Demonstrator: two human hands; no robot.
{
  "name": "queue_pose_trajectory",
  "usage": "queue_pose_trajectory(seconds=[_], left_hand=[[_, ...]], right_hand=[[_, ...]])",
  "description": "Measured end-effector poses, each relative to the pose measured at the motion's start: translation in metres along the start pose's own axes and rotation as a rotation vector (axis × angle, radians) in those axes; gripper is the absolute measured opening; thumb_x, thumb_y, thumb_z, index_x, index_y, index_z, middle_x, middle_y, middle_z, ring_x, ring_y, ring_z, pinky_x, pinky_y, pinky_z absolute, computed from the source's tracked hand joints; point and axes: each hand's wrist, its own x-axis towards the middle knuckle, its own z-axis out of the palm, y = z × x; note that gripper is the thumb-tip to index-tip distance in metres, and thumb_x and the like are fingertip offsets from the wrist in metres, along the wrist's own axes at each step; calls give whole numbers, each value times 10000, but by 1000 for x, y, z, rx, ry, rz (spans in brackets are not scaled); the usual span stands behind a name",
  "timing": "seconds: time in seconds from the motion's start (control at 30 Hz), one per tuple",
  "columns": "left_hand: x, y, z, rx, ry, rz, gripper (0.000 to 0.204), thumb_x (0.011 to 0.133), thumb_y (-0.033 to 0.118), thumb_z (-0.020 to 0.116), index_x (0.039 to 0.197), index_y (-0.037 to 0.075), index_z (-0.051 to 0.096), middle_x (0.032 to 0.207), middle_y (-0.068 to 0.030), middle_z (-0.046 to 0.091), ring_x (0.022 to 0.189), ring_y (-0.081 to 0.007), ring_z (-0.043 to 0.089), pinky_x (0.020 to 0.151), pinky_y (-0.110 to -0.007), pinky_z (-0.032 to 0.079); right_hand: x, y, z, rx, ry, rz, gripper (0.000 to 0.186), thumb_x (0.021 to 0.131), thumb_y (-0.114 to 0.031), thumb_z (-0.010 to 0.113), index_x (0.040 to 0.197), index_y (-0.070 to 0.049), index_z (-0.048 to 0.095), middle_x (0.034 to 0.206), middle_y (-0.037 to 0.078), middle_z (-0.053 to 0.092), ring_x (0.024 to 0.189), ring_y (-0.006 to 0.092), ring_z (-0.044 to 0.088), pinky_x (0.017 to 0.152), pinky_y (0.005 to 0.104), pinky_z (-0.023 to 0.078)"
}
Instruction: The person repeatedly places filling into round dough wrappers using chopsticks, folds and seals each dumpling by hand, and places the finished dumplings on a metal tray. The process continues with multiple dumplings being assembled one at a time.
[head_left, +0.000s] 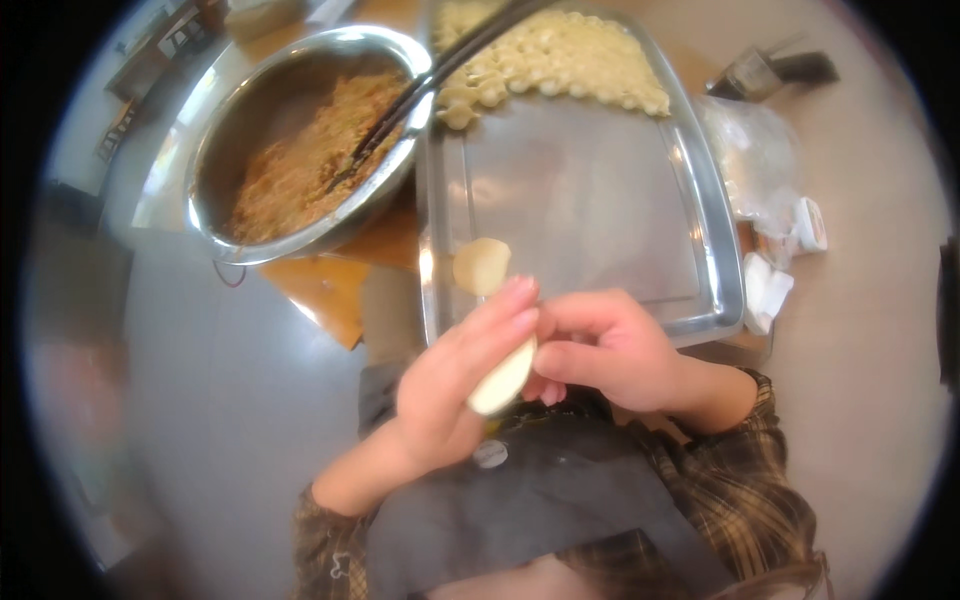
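Note:
A pale, half-moon dumpling (503, 381) is in my left hand (440, 385), resting against the palm with the fingers stretched up beside it. My right hand (615, 350) curls in from the other side, its thumb and forefinger pinching at the dumpling's edge. Part of that edge is hidden behind the fingers. Just beyond my left fingertips, a round dough wrapper (482, 266) lies at the near left of a metal tray (733, 290). Rows of several finished dumplings (570, 60) cover the tray's far end.
At the far left stands a steel bowl (210, 215) of minced filling (300, 175), with dark chopsticks (400, 105) leaning in it and reaching over the tray. A clear plastic bag (750, 165) and white crumpled packaging (766, 292) sit along the tray's right side.

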Motion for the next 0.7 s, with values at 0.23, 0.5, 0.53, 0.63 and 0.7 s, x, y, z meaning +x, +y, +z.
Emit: queue_pose_trajectory(seconds=[0.23, 0.5, 0.53, 0.63, 0.7], left_hand=[[0, 23, 0, -508, 82, -303, 714, 941, 116, 521, 1519, -93, 158, 1597, -239, 193, 1487, -323, 197, 1194, -406, 180], [-9, 25, 1, -534, 42, -448, 542, 1027, 178, 378, 1485, -97, 286, 1548, -223, 327, 1407, -292, 365, 1140, -375, 292], [-10, 25, 1, -566, 49, -444, 544, 1023, 170, 384, 1486, -97, 284, 1551, -224, 321, 1410, -293, 361, 1142, -376, 289], [-11, 26, 2, -591, 70, -404, 541, 1010, 150, 400, 1479, -99, 296, 1548, -234, 322, 1415, -305, 357, 1148, -387, 283], [-9, 28, 4, -516, 86, -343, 529, 1000, 142, 410, 1462, -104, 330, 1530, -250, 348, 1416, -328, 363, 1152, -405, 283]], right_hand=[[1, 11, 6, -587, 191, -522, 143, 913, -97, 675, 997, 18, 655, 866, 91, 665, 759, 156, 632, 697, 276, 508], [10, 23, 20, -594, 231, -600, 120, 909, -108, 675, 946, 5, 662, 860, 104, 658, 739, 208, 645, 672, 292, 506], [10, 23, 20, -587, 226, -586, 116, 912, -107, 669, 943, 5, 661, 862, 105, 660, 740, 211, 648, 671, 295, 507], [11, 23, 20, -640, 222, -612, 99, 911, -91, 656, 936, 4, 660, 873, 115, 665, 742, 227, 653, 669, 301, 509], [12, 25, 21, -703, 231, -667, 89, 905, -80, 651, 935, 3, 661, 879, 122, 666, 741, 236, 653, 667, 303, 509]])
